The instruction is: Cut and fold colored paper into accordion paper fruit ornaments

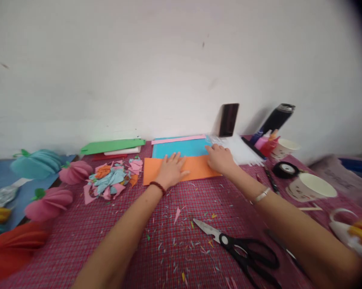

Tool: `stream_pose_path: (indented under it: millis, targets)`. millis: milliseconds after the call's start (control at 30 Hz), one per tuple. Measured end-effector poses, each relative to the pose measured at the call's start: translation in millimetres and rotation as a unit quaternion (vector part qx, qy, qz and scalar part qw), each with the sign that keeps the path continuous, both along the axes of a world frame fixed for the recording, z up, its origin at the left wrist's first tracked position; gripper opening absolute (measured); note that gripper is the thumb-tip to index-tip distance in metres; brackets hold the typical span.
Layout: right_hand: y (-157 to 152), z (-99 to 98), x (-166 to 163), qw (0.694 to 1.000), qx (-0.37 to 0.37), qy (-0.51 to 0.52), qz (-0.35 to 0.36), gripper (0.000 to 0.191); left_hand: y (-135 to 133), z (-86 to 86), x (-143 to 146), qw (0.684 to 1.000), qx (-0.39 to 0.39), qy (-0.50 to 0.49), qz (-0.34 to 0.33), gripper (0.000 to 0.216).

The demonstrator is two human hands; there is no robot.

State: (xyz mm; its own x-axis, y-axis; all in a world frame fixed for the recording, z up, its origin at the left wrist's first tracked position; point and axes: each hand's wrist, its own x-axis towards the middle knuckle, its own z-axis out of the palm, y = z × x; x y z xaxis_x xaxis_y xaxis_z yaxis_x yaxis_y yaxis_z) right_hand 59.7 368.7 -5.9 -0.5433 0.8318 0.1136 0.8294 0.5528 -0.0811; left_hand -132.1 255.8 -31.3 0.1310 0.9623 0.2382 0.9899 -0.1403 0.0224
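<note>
You find no writing here that you can read. The paper cup (311, 187) at your two o'clock bears a dark print on its side, too blurred to make out. The smaller cup (284, 149) beyond it at one o'clock is just as unclear.

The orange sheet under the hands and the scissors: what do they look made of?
The flat orange sheet looks like matte craft paper or thin card: thin, even, no shine. The black-handled scissors seem to have bare metal blades, grey and slightly shiny, with handles probably of plastic, smooth and dark.
</note>
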Motion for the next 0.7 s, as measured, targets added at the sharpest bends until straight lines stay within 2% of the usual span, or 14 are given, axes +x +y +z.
stream_pose_path:
  millis: [100, 167, 267, 367, 433, 533, 600, 633, 700]
  targets:
    - [-13, -12.3, -13, 0.995, 0.071, 0.009, 0.072, 0.054, 1, -5.2, 3, 1.0, -0.008, 0.003, -0.012, 0.064]
    - [-16, -27.1, -21, 0.992, 0.073, 0.001, 0.102, 0.055, -1, -5.6, 2, 1.0, -0.009, 0.003, -0.017, 0.065]
    - [-14, -47.5, -27, 0.994, 0.046, -0.02, 0.094, 0.056, -5, -3.0, 3, 1.0, -0.016, -0.001, -0.02, 0.064]
    - [-10, -55.4, -26, 0.995, 0.041, -0.025, 0.092, 0.058, -16, 4.7, 0, 0.999, -0.037, 0.001, -0.032, 0.062]
    - [-9, -55.0, -25, 0.995, 0.039, -0.023, 0.091, 0.058, -29, 15.9, -11, 0.998, -0.05, 0.009, -0.029, 0.057]
    - [-11, -50.3, -26, 0.996, 0.023, -0.015, 0.089, 0.058, -62, 44.3, -45, 0.998, -0.054, 0.027, 0.009, 0.047]
    - [-13, -43.6, -29, 0.996, 0.001, -0.012, 0.09, 0.058, -93, 67.8, -76, 0.996, -0.039, 0.035, 0.067, 0.049]
    - [-15, -38.4, -29, 0.996, -0.012, -0.012, 0.091, 0.057, -110, 78.9, -92, 0.992, -0.025, 0.043, 0.117, 0.049]
    - [-18, -23.6, -28, 0.996, -0.027, -0.012, 0.087, 0.058, -145, 96.4, -120, 0.981, -0.003, 0.048, 0.186, 0.05]
